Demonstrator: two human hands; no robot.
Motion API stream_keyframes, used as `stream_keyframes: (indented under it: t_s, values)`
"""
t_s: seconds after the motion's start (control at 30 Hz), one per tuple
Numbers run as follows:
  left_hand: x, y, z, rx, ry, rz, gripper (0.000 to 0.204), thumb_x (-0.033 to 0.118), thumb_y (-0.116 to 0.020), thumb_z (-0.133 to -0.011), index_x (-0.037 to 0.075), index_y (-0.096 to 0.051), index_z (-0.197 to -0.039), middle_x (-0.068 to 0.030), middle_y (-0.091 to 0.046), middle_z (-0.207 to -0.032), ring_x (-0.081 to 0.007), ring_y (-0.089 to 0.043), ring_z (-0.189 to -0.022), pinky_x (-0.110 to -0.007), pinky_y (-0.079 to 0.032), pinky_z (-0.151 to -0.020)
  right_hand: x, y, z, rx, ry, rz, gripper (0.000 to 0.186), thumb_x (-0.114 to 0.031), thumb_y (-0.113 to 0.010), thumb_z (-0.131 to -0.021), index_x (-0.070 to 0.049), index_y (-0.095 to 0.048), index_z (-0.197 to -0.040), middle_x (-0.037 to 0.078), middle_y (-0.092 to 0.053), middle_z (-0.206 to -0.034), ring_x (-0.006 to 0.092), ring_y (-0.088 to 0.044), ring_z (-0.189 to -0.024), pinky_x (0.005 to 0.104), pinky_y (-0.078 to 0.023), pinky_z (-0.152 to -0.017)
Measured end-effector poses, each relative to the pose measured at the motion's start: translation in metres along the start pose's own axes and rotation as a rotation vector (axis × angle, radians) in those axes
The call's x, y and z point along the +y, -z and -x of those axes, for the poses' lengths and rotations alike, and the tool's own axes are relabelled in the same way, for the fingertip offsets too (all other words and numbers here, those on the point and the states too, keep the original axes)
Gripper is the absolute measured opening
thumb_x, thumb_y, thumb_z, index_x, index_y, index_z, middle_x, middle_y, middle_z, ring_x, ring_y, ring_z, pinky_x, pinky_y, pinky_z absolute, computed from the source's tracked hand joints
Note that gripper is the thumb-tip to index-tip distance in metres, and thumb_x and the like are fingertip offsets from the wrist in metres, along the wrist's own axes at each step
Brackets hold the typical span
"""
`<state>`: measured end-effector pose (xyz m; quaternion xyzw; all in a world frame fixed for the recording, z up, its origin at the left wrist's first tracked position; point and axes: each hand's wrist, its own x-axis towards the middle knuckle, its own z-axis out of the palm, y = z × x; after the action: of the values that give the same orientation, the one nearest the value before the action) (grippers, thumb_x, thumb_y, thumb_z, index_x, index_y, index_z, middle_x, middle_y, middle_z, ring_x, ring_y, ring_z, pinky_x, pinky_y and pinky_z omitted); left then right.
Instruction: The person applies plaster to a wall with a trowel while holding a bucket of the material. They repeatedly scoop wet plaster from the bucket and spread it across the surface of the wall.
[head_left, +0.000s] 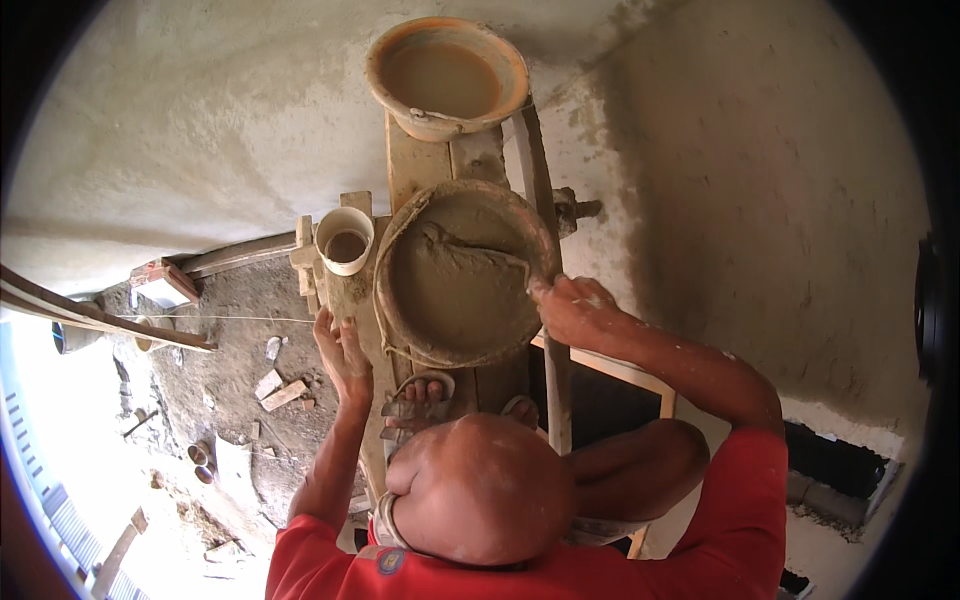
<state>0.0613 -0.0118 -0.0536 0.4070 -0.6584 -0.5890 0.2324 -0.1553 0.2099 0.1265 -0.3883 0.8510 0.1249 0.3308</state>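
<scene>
My right hand [580, 312] is closed round the handle of a trowel [500, 254] at the right rim of a round basin [392, 312]. The trowel's bent metal neck reaches in over the grey wet mortar [450, 305], and its blade is coated with mortar or partly sunk in it. Fingers apart and holding nothing, my left hand [343, 358] hovers left of the basin. Just beyond it stands a small white bucket [326, 245] with something dark at the bottom.
Wooden planks [418, 165] carry the basin and a second, orange-rimmed basin [385, 95] of cloudy water. A wooden post [540, 180] rises along the right side. Plastered wall [760, 200] encloses the far and right sides. Rubble [285, 393] lies on the ground below left.
</scene>
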Motion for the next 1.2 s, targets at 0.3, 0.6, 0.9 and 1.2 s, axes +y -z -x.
stream_keyframes:
  t_s: [0.3, 0.6, 0.9, 1.2]
  values:
    - [0.061, 0.006, 0.01, -0.43, 0.182, 0.199, 0.039, 0.025, -0.052, -0.102, -0.004, -0.052, -0.129, -0.0104, -0.064, -0.103, -0.0174, -0.061, -0.091, -0.032, -0.049, -0.082, 0.007, 0.04, 0.017, 0.253, 0.085, -0.03, 0.026, -0.02, -0.055, -0.091, -0.002, -0.063, -0.107, 0.024, -0.069, -0.089, 0.0416, -0.068, -0.079, 0.051, -0.054, -0.075]
    - [0.051, -0.015, 0.017, -0.474, 0.12, 0.203, 0.031, 0.015, -0.052, -0.1, -0.003, -0.056, -0.124, -0.0048, -0.062, -0.094, -0.0111, -0.054, -0.084, -0.028, -0.045, -0.075, 0.011, -0.013, -0.02, -0.158, 0.17, -0.32, 0.022, -0.013, -0.056, -0.084, 0.003, -0.067, -0.094, 0.028, -0.068, -0.09, 0.0421, -0.069, -0.092, 0.0462, -0.054, -0.083]
    - [0.068, -0.015, 0.014, -0.571, 0.162, 0.296, 0.034, 0.017, -0.053, -0.099, -0.004, -0.057, -0.126, -0.0042, -0.065, -0.098, -0.0095, -0.055, -0.085, -0.025, -0.045, -0.075, 0.024, -0.023, -0.003, 0.178, 0.255, 0.263, 0.029, -0.009, -0.059, -0.082, 0.007, -0.066, -0.105, 0.023, -0.066, -0.072, 0.0353, -0.07, -0.069, 0.0449, -0.057, -0.056]
    - [0.073, -0.011, 0.014, -0.526, 0.166, 0.259, 0.031, 0.018, -0.055, -0.098, -0.002, -0.06, -0.121, -0.0032, -0.066, -0.095, -0.0094, -0.057, -0.08, -0.026, -0.047, -0.068, -0.008, 0.04, 0.022, 0.119, 0.11, 0.083, 0.018, -0.01, -0.058, -0.083, 0.004, -0.069, -0.088, 0.02, -0.067, -0.088, 0.0335, -0.071, -0.068, 0.0447, -0.059, -0.064]
